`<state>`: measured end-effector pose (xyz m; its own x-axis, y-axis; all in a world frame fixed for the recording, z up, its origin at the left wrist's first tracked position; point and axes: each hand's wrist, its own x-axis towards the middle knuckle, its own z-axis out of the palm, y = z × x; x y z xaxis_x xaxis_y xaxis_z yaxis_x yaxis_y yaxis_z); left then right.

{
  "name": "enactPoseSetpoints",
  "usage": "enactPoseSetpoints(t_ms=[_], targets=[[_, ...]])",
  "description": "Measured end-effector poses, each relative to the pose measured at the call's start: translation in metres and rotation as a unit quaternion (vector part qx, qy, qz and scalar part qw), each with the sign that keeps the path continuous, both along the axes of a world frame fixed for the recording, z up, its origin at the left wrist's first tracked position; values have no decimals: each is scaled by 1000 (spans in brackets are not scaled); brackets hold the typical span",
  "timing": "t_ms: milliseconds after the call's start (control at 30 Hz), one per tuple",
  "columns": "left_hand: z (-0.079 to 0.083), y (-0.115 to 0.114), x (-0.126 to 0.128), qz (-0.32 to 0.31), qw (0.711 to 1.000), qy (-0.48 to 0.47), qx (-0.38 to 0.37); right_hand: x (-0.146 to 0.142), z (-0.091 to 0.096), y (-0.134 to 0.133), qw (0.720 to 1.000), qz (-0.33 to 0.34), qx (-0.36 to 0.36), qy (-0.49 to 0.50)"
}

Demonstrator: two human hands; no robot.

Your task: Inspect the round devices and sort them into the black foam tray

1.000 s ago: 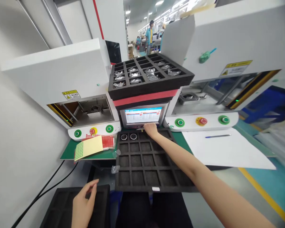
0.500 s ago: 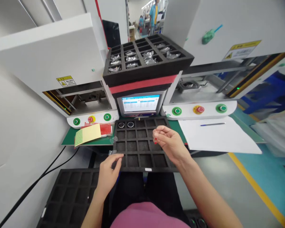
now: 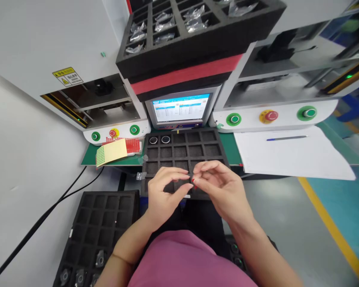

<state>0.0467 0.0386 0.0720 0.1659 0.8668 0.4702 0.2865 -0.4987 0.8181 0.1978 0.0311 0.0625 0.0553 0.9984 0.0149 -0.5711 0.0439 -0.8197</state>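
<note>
My left hand is raised over the near part of a black foam tray, thumb and fingers apart with nothing seen between them. Close beside it, my right hand is curled, and a small red piece shows at its thumb tip; its exact kind is too small to make out. Two round dark parts with silvery rims, a left one and a right one, sit in the tray's far left compartments. Both hands partly cover the tray's near compartments.
A yellow sheet with green dots lies over red stickers at left. Paper with a pen lies right. A foam tray of bagged parts overhangs the monitor. Another tray is lower left.
My left hand has moved right and come up beside my right hand. My right hand has stayed over the tray's right side. The camera view has tilted down.
</note>
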Motion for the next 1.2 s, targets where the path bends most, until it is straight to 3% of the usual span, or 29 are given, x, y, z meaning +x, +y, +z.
enactPoseSetpoints(t_ms=[300,533,633,867,1000,1200], targets=[[-2,-2,2,-28,998,-37,-29,0,-3,-12,987,-63,61,-134],[-2,-3,5,-23,993,-89,-73,-8,-7,-17,963,-145,100,-206],[-2,-3,5,-23,991,-108,-81,-6,-8,-17,940,-181,102,-271],[-4,-4,3,-60,976,-155,-144,1,-8,-18,925,-122,143,-330],[-5,-5,3,-66,973,-164,-151,-1,-7,-18,924,-127,151,-327],[-1,-6,5,-58,978,-159,-121,-2,-9,-21,893,-160,195,-372]])
